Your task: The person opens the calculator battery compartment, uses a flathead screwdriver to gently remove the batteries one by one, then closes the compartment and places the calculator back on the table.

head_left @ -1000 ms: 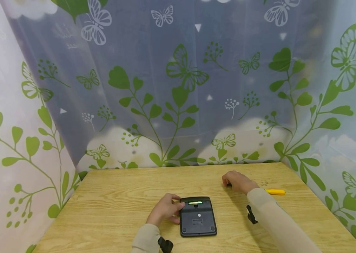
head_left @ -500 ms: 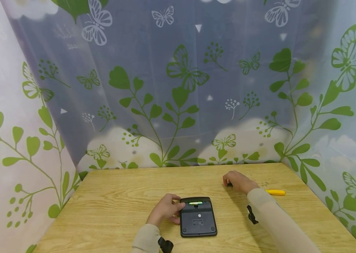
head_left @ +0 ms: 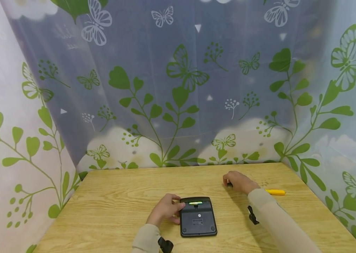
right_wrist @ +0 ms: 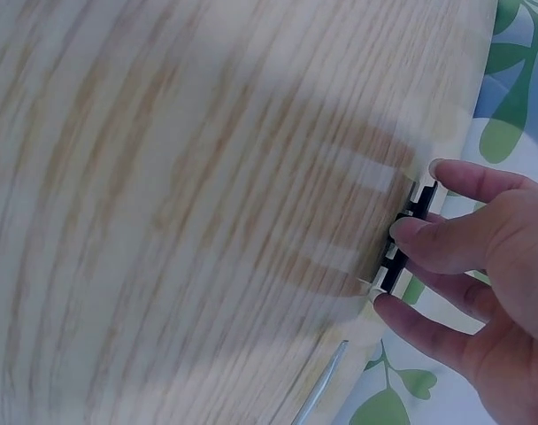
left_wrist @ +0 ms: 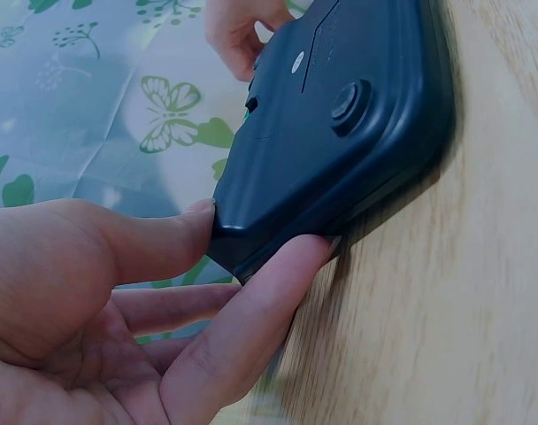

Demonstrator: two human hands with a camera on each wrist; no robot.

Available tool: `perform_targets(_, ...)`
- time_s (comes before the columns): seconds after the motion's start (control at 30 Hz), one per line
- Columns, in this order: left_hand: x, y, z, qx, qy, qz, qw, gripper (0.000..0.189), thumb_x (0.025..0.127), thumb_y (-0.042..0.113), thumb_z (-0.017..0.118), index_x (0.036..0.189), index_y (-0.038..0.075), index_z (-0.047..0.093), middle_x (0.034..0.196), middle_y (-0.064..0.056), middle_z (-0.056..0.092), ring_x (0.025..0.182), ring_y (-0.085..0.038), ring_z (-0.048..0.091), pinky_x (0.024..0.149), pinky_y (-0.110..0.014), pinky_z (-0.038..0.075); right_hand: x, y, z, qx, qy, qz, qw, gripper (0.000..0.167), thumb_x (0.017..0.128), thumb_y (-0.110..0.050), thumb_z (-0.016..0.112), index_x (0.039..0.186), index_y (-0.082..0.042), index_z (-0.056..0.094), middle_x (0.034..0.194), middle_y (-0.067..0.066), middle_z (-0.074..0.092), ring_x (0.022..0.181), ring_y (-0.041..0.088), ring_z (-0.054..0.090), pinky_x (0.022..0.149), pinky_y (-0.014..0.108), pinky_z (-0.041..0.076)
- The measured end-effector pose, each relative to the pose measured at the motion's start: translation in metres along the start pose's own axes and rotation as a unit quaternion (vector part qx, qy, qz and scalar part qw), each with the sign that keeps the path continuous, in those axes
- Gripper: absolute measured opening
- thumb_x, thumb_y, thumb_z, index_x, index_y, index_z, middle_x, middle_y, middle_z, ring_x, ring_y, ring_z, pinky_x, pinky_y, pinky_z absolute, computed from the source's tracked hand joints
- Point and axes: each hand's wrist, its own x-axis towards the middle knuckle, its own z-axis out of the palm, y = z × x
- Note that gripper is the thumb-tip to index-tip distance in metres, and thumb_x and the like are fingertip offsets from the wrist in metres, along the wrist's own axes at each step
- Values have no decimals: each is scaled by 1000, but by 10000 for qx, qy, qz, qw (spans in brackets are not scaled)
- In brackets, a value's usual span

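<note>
A black calculator [head_left: 198, 223] lies face down on the table, with a battery [head_left: 195, 202] showing in the uncovered slot near its far end. My left hand [head_left: 164, 209] pinches its left edge, the thumb on top and a finger at the side, as the left wrist view shows. Farther back on the right, my right hand [head_left: 239, 182] holds a small black battery cover [right_wrist: 395, 257] between thumb and fingertips, low over the table. The head view mostly hides this cover behind the fingers.
Beside the right forearm lies a screwdriver with a yellow handle [head_left: 276, 192]; its metal shaft [right_wrist: 322, 385] shows in the right wrist view. Small specks [head_left: 264, 183] near it are too tiny to identify. A patterned curtain [head_left: 178, 105] hangs behind the wooden table [head_left: 118, 196].
</note>
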Motion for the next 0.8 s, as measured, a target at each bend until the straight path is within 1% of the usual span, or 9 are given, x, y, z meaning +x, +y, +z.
perform_targets(0.07, 0, 0, 0, 0, -6, -10, 10000, 50, 102, 12, 65, 144, -9, 50, 107, -19, 66, 85, -22, 71, 63, -34, 67, 0, 1, 1, -62, -32, 42, 10000, 24, 94, 13, 63, 95, -10, 68, 94, 5, 65, 81, 16, 58, 74, 36, 57)
perform_targets(0.2, 0, 0, 0, 3, -17, -34, 10000, 50, 102, 13, 65, 144, -9, 49, 108, -19, 66, 85, -21, 71, 63, -34, 67, 0, 1, 1, -137, -122, 224, 9996, 23, 95, 11, 64, 104, -9, 68, 100, 9, 66, 87, 21, 62, 81, 42, 60)
perform_targets(0.3, 0, 1, 0, 14, -19, -37, 10000, 50, 102, 13, 65, 145, -9, 49, 108, -18, 66, 85, -21, 71, 63, -34, 67, 0, 0, 0, -124, -208, 364, 9990, 27, 95, 11, 65, 113, -8, 68, 104, 11, 66, 92, 25, 64, 86, 45, 61)
perform_targets(0.43, 0, 1, 0, 19, -25, -32, 10000, 50, 102, 12, 65, 145, -9, 49, 108, -18, 67, 85, -21, 71, 63, -34, 67, -1, -1, -1, -62, -286, 417, 9987, 33, 93, 14, 65, 119, -7, 67, 107, 13, 65, 96, 27, 65, 88, 47, 61)
perform_targets(0.63, 0, 1, 1, 29, -42, -60, 10000, 50, 103, 13, 65, 145, -8, 49, 109, -18, 67, 86, -21, 72, 63, -34, 67, -6, -2, -8, -100, -225, 334, 9991, 35, 89, 14, 70, 117, -6, 65, 108, 15, 65, 97, 30, 66, 85, 45, 62)
perform_targets(0.8, 0, 1, 1, 34, -31, -87, 10000, 50, 103, 13, 65, 145, -7, 49, 109, -19, 67, 86, -21, 71, 63, -34, 67, -11, 3, -15, -152, -262, 350, 9989, 34, 87, 12, 74, 115, -5, 65, 110, 16, 65, 96, 30, 65, 82, 44, 61)
